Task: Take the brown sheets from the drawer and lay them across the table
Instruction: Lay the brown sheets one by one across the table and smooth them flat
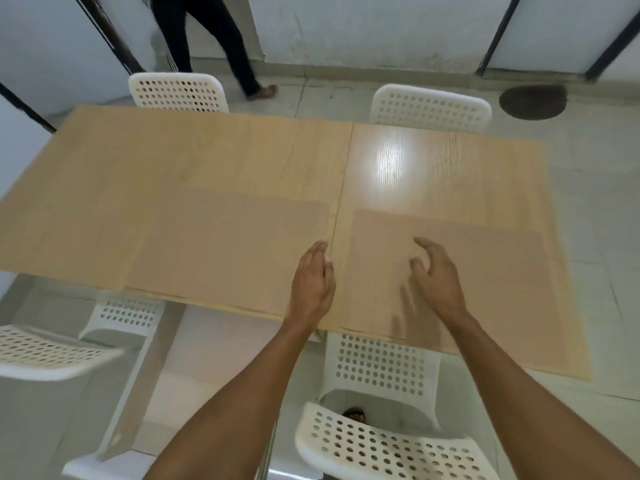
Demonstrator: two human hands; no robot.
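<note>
Two large brown wood-grain sheets lie side by side and cover the table. The left sheet point(166, 188) and the right sheet point(460, 188) meet at a seam running away from me near the middle. My left hand point(313, 282) lies flat with straight fingers on the left sheet, right beside that seam. My right hand point(438, 275) hovers just over the right sheet near the front edge, fingers loosely spread and holding nothing. No drawer is in view.
White perforated chairs stand around the table: two at the far side point(178, 91) point(431, 105), one at the near left point(45, 351), one right below me point(377, 441). A person's legs point(207, 43) are by the far wall. A dark mat point(533, 100) lies on the floor.
</note>
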